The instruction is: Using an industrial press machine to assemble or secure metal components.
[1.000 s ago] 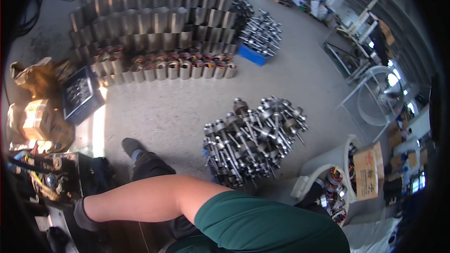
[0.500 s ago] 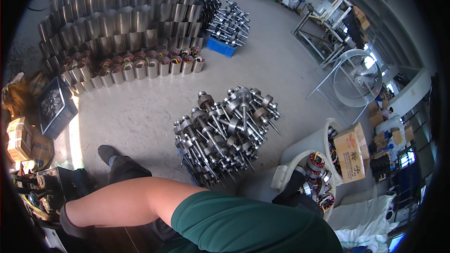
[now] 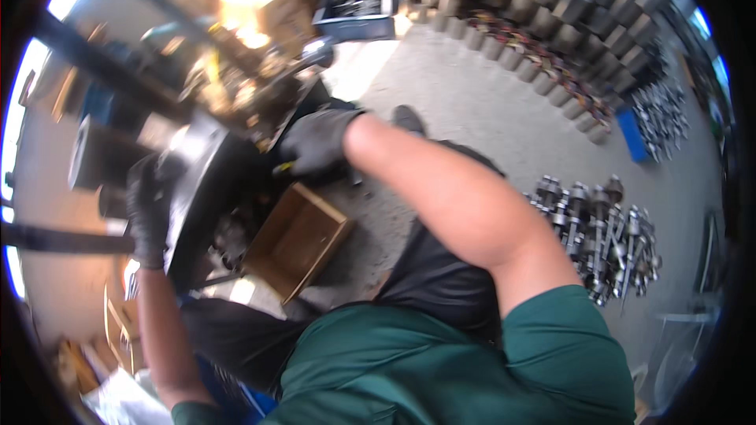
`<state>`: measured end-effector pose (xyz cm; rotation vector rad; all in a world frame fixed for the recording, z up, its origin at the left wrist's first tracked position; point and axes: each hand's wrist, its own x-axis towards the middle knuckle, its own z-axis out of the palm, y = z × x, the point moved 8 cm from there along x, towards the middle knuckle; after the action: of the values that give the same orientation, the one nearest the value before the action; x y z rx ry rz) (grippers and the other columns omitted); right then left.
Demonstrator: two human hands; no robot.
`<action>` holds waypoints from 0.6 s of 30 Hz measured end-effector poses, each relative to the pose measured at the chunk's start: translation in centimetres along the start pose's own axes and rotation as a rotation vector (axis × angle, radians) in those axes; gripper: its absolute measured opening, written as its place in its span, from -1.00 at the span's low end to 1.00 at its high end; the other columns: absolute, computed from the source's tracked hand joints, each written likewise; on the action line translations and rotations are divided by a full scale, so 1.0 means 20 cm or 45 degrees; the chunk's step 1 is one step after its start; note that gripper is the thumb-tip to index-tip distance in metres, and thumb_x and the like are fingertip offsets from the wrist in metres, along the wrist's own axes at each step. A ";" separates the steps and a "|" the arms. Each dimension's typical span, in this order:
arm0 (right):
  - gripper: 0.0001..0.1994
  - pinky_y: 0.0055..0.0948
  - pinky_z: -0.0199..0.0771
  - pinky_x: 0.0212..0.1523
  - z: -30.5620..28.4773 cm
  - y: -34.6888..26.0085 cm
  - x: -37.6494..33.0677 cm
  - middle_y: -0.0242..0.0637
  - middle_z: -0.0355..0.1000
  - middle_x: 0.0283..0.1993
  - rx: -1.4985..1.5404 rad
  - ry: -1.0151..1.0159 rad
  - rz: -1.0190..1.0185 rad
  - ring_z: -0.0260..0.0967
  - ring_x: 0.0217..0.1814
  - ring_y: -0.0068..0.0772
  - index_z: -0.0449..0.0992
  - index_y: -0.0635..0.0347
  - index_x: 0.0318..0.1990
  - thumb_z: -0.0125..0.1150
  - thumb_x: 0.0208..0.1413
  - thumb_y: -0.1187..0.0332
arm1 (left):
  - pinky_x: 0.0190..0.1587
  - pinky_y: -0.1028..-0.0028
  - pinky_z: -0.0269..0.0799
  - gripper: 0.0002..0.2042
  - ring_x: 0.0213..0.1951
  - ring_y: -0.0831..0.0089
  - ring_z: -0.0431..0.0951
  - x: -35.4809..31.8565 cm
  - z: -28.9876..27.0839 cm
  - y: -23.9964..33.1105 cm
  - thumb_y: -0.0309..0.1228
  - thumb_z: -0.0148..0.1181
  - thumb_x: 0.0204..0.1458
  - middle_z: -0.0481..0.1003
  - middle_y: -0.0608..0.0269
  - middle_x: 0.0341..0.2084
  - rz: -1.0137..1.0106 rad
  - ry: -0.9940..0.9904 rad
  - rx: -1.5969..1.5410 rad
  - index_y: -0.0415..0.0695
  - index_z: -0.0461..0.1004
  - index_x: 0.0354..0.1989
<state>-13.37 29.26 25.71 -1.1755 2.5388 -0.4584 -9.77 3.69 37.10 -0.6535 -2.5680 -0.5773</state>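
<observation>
The left hand [image 3: 146, 216], gloved in black, is clenched on the edge of a large dark metal machine body [image 3: 206, 181] — its long axis near upright. The right hand [image 3: 315, 142], gloved too, is closed on a small yellow-handled tool [image 3: 282, 168] above an open brown cardboard box [image 3: 298, 240] on the floor.

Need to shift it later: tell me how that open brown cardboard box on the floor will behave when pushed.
The cardboard box looks empty and thin-walled, so it is probably light and should slide easily on the concrete floor. Its open top suggests the sides may flex if squeezed. It sits flat and low, so tipping seems unlikely.
</observation>
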 end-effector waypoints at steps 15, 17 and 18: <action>-0.57 -0.08 0.48 0.10 0.84 0.03 0.02 0.03 0.58 -0.05 -0.108 -0.517 0.189 0.52 0.07 0.05 0.62 0.16 -0.01 0.18 0.06 0.08 | 0.13 0.08 0.45 -0.51 0.06 -0.13 0.54 -1.53 0.79 -0.61 -0.23 0.20 0.03 0.55 -0.25 -0.01 -1.429 -0.545 0.247 -0.12 0.47 0.16; -0.56 -0.08 0.48 0.10 0.93 -0.04 0.02 0.03 0.58 -0.05 -0.155 -0.557 0.140 0.52 0.07 0.06 0.61 0.16 0.01 0.18 0.05 0.09 | 0.14 0.09 0.45 -0.48 0.09 -0.13 0.53 -1.67 0.92 -0.76 -0.24 0.21 0.01 0.54 -0.26 0.00 -1.429 -0.699 0.189 -0.12 0.44 0.18; -0.56 -0.07 0.48 0.10 0.97 -0.07 0.02 0.03 0.58 -0.05 -0.165 -0.565 0.113 0.52 0.06 0.06 0.61 0.17 0.00 0.17 0.04 0.09 | 0.16 0.10 0.45 -0.45 0.11 -0.12 0.52 -1.76 1.01 -0.83 -0.26 0.23 -0.01 0.53 -0.28 0.01 -1.413 -0.867 0.135 -0.11 0.42 0.21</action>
<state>-4.85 25.00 8.80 -1.0612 2.2442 -0.0050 3.69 -12.12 -1.64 0.8650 -3.4318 -0.5700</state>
